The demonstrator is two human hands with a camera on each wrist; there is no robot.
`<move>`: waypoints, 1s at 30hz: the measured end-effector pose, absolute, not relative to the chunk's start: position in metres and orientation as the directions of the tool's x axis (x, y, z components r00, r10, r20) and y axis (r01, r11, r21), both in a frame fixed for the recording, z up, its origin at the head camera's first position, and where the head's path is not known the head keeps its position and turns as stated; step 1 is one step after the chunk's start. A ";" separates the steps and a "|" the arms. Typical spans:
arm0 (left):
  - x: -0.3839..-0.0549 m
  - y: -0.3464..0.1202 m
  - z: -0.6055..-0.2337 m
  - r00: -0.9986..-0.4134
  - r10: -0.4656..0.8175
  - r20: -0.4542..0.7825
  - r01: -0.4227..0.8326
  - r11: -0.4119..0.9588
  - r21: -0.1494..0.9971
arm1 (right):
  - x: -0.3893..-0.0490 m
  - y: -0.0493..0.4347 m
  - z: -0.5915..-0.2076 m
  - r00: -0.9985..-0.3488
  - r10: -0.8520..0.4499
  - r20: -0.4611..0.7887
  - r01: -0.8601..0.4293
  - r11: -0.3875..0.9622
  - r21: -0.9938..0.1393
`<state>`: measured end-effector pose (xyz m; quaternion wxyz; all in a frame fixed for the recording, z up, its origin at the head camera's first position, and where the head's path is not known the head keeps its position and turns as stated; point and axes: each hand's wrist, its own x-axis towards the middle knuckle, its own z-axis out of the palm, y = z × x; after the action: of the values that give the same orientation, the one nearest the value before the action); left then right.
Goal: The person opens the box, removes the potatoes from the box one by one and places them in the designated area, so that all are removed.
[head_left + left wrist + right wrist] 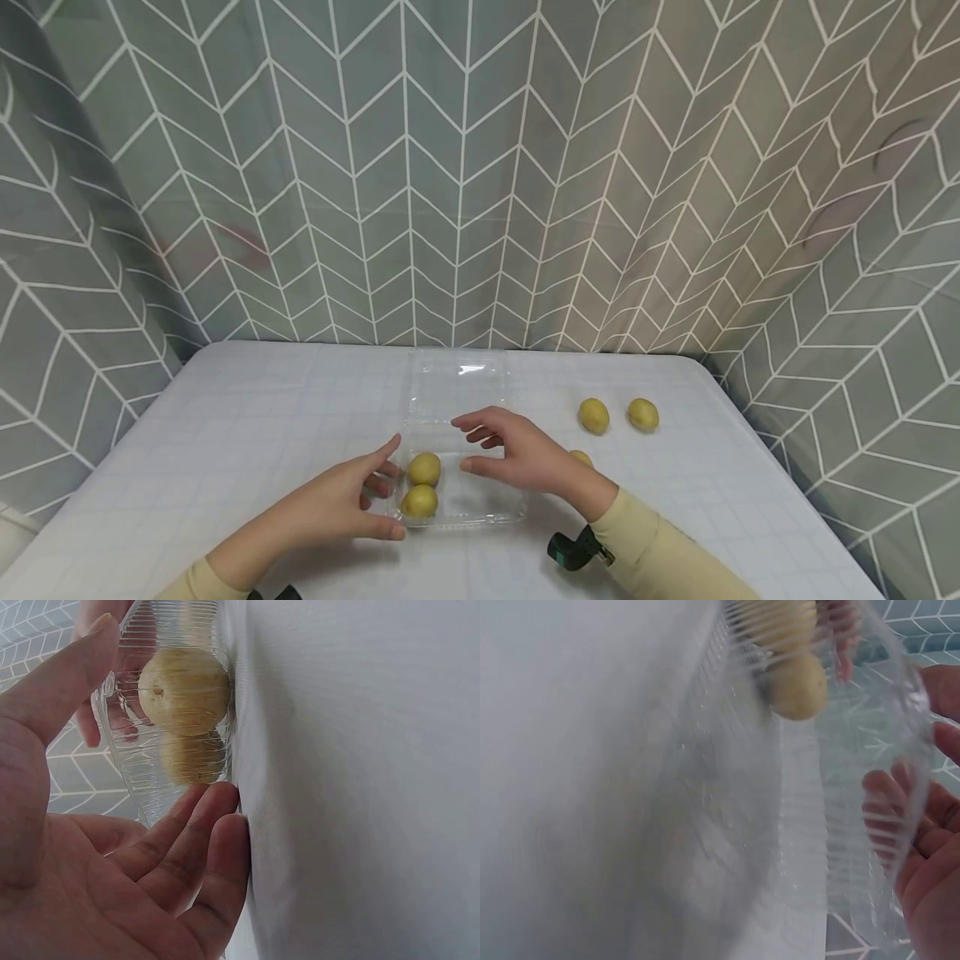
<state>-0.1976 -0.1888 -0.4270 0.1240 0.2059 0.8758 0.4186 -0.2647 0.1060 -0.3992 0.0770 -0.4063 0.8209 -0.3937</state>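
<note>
A clear plastic clamshell container lies on the table with its lid folded back. At its left end sit two yellow potatoes, one behind the other. My left hand is at that left end, thumb spread and fingers loosely extended; in the left wrist view its fingertips are right at the ribbed wall beside the potatoes. Over the right part of the container hovers my right hand, fingers relaxed and apart, holding nothing. The right wrist view shows this hand beyond the clear wall.
Two more potatoes lie on the table to the right of the container. Another potato is partly hidden behind my right wrist. A white cloth covers the table, and patterned grey curtains hang around it.
</note>
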 end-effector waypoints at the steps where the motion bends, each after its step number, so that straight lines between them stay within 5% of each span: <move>1: -0.198 -0.189 -0.427 -0.885 0.464 -0.044 0.257 0.566 0.784 | -0.265 0.104 -0.400 -0.656 -0.731 0.188 -0.607 0.363 -0.707; 30: -0.197 -0.190 -0.427 -0.882 0.471 -0.027 0.282 0.573 0.769 | -0.266 0.070 -0.409 -0.537 -0.828 0.162 -0.725 0.355 -0.591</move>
<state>-0.1967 -0.1899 -0.4270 0.1153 0.2142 0.8794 0.4093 -0.2660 0.0702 -0.4093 0.0825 -0.4741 0.8189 -0.3129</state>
